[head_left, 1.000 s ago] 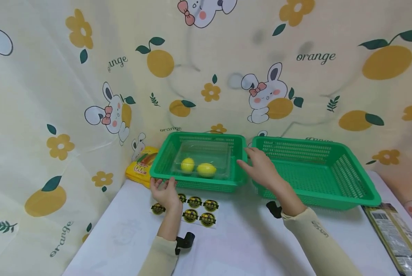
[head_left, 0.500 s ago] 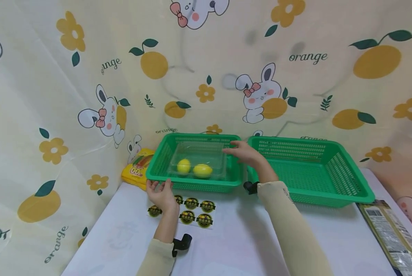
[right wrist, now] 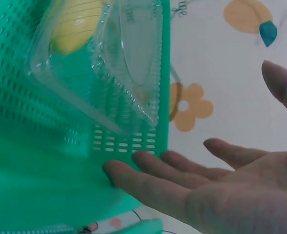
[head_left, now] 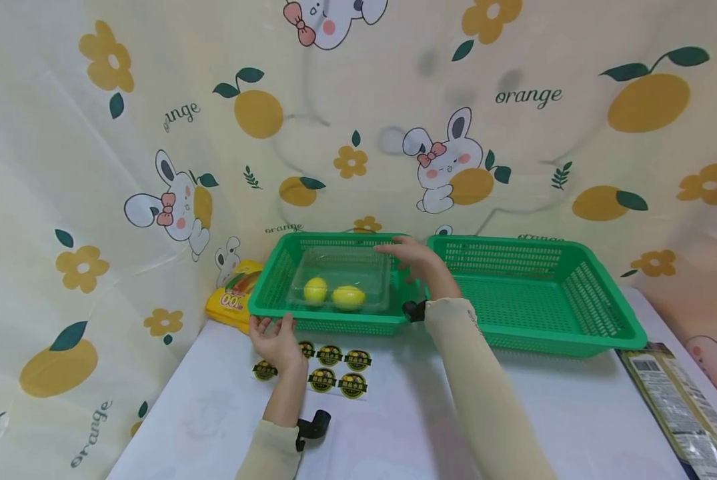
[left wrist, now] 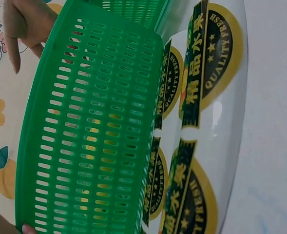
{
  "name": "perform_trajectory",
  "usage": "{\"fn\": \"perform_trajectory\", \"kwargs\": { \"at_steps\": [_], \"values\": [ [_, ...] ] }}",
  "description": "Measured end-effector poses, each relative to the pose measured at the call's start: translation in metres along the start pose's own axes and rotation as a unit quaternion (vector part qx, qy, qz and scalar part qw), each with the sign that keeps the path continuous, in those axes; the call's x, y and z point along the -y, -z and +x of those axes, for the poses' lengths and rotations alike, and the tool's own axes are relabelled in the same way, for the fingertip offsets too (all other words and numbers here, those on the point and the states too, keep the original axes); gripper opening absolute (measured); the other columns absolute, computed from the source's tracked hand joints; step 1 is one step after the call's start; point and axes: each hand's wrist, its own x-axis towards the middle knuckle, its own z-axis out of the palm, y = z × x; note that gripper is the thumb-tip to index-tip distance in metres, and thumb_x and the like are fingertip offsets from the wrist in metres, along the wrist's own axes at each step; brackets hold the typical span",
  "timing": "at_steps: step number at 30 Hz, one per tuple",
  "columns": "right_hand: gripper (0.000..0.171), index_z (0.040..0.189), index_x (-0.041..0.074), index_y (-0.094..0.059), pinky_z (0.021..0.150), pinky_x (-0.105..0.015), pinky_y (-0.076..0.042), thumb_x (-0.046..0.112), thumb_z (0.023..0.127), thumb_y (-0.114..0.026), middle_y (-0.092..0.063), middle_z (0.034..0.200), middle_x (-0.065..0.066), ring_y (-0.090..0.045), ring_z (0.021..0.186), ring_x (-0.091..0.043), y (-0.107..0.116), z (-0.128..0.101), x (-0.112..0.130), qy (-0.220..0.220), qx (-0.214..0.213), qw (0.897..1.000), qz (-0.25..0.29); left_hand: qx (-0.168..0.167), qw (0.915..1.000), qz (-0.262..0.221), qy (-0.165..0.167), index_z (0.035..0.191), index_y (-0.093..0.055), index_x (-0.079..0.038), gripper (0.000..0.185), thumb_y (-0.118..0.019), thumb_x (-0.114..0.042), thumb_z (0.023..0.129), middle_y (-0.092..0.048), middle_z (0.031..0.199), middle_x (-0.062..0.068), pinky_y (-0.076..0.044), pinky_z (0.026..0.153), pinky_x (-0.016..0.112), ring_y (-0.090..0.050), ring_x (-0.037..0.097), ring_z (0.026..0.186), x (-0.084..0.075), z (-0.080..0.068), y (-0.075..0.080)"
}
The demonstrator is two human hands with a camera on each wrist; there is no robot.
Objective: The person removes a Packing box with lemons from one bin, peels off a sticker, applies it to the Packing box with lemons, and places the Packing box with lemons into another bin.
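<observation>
The clear plastic box lies inside the left green basket, with two lemons in it. If this basket is taken as a clock face in the head view, twelve being farthest, the right hand is near half past two, above the basket's end. Its fingers are extended and apart, and they hold nothing; the right wrist view shows a gap between them and the box. The left hand is between seven and eight o'clock, its fingertips at the rim; whether they grip the rim or only touch it, I cannot tell.

On the same clock, the second green basket stands at three, the yellow packet at nine, and the round stickers lie on the bench at six.

In my judgement, the box is light, thin and rather slippery, and its walls may bend under a strong pinch. The lemons are firm but can roll, so it should be kept level. I would take it by its side edges, at three and nine o'clock, with gentle pressure.
</observation>
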Motion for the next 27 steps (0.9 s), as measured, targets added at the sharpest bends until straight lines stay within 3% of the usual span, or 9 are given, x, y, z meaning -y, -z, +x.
{"fn": "perform_trajectory", "kwargs": {
  "at_steps": [7, 14, 27],
  "values": [
    [0.088, 0.161, 0.013, -0.006, 0.111, -0.068, -0.027, 0.037, 0.098, -0.062, -0.007, 0.165, -0.016, -0.013, 0.147, -0.047, -0.001, 0.019, -0.003, -0.022, -0.002, 0.998, 0.052, -0.003, 1.0000, 0.007, -0.001, 0.150, -0.034, -0.005, 0.070, -0.063, 0.014, 0.090, -0.040, 0.114, 0.011, -0.056, 0.073, 0.022, -0.053, 0.015, 0.082, -0.002, -0.001, 0.001],
    [0.094, 0.161, 0.013, -0.005, 0.107, -0.071, -0.029, 0.042, 0.095, -0.065, -0.002, 0.166, -0.015, -0.008, 0.147, -0.050, -0.004, 0.030, -0.002, -0.026, -0.010, 0.996, 0.084, -0.001, 1.0000, 0.000, -0.001, 0.150, -0.033, -0.005, 0.070, -0.062, 0.015, 0.090, -0.039, 0.112, 0.010, -0.056, 0.072, 0.022, -0.053, 0.015, 0.081, -0.001, -0.001, 0.000],
    [0.088, 0.162, 0.020, -0.008, 0.113, -0.070, -0.019, 0.032, 0.096, -0.066, 0.001, 0.167, -0.008, -0.006, 0.149, -0.044, -0.005, 0.050, -0.008, -0.057, -0.022, 0.984, 0.166, 0.000, 1.0000, 0.002, -0.002, 0.152, -0.030, -0.006, 0.073, -0.062, 0.014, 0.090, -0.038, 0.116, 0.013, -0.056, 0.071, 0.021, -0.054, 0.013, 0.080, 0.000, 0.000, 0.000]
  ]
}}
